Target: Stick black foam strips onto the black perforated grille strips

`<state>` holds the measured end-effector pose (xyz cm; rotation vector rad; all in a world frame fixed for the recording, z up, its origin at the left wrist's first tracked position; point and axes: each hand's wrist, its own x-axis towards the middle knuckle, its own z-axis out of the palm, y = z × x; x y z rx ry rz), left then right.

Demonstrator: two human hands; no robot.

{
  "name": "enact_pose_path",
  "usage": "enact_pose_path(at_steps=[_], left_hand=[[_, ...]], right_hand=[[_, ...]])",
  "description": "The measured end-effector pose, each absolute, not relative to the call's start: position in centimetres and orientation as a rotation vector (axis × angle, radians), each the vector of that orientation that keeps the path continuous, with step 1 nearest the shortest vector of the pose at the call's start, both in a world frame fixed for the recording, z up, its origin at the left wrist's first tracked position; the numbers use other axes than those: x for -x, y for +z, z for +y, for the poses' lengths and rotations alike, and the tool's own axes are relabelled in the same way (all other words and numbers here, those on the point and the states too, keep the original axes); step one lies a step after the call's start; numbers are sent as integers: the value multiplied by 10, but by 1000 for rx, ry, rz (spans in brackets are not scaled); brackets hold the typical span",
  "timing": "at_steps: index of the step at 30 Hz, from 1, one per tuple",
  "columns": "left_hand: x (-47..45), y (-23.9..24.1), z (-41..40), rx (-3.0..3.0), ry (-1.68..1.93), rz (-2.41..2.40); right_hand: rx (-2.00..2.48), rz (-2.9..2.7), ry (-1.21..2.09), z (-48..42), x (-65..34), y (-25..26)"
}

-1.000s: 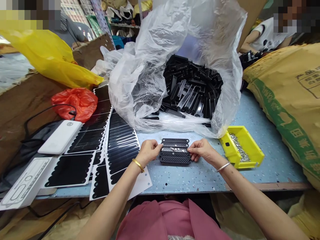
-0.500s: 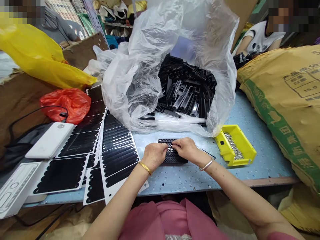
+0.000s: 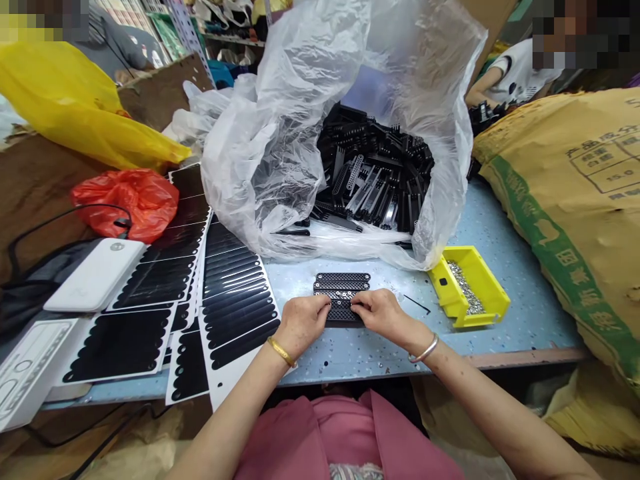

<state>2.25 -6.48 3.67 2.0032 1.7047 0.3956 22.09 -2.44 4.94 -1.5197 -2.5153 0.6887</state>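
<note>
I have the left hand [image 3: 303, 323] and right hand [image 3: 384, 317] with fingertips closed together at the black, perforated plastic strips [image 3: 343, 312], lying on the blue speckled table [image 3: 425, 348]; what they pinch, I cannot tell.

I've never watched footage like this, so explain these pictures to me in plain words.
There is no machine: a person uses two bare hands, and every picture comes from a camera worn on the head, looking forward and down.

The left hand and right hand have their fingertips at opposite ends of black perforated strips lying side by side; how firmly they grip is unclear.

On the blue table, a yellow bin of small metal pieces stands right. Behind, a plastic bag holds black parts.
</note>
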Motion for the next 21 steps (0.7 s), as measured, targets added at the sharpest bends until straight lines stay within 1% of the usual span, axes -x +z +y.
enact_pose_path(at_steps=[5, 8, 12, 15, 21], left_hand=[[-15, 30, -72, -1818, 644, 1766], [-8, 27, -76, -1671, 727, 1951], [-7, 25, -76, -1651, 522, 2078], [-11, 27, -72, -1716, 359, 2079], [-16, 28, -68, -1781, 211, 2076]], right_hand=[[1628, -2186, 919, -29, -230, 46], [1698, -1911, 931, -32, -244, 41], [1912, -1698, 790, -40, -256, 30], [2054, -1793, 708, -43, -251, 24], [2075, -1993, 532, -41, -230, 25]])
